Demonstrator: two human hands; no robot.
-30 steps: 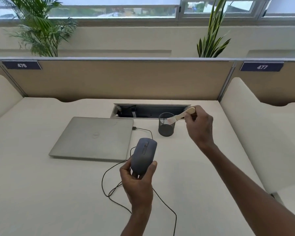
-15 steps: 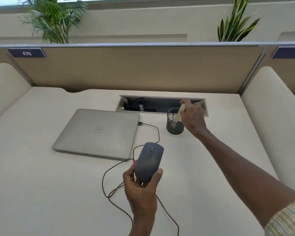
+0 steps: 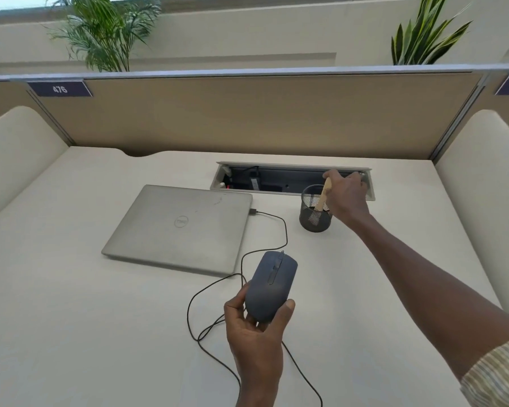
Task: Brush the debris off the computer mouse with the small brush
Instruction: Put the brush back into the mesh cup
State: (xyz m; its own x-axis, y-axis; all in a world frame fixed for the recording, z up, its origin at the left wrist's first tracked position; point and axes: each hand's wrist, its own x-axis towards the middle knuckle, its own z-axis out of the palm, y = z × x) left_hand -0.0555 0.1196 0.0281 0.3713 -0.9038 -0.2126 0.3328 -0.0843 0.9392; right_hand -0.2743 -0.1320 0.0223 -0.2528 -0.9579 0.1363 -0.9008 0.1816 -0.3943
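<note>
A: Cream laminate forms the broad desk surface (image 3: 71,318), bounded at the rear by a tan fabric partition (image 3: 247,118) carrying a dark label marked 476 (image 3: 60,89). What rests on it?

B: The largest item is a closed silver rectangular laptop (image 3: 177,230), lying flat left of centre. Behind it, a long grey rectangular cable tray (image 3: 276,183) is recessed into the desk, its lid raised.

A: And to the right of the laptop?

B: A black cylindrical wire-mesh pen cup (image 3: 313,215) stands upright just in front of the tray. A thin black cable (image 3: 282,230) runs from a plug at the laptop's right edge, loops across the desk and reaches the mouse.

A: Where is the mouse?

B: The grey-blue oval corded computer mouse (image 3: 271,286) is lifted off the desk near the laptop's front right corner, buttons uppermost. The left hand (image 3: 254,336) holds it from below, thumb on the left flank and fingers curled round the right.

A: And the brush?

B: The small pale wooden-handled brush (image 3: 323,198) stands tilted inside the mesh cup, bristles down. The right hand (image 3: 347,198), at the cup's rim, pinches the top of its handle between fingertips.

A: Anything smaller?

B: A striped sleeve cuff (image 3: 500,374) shows at the lower right corner.
</note>
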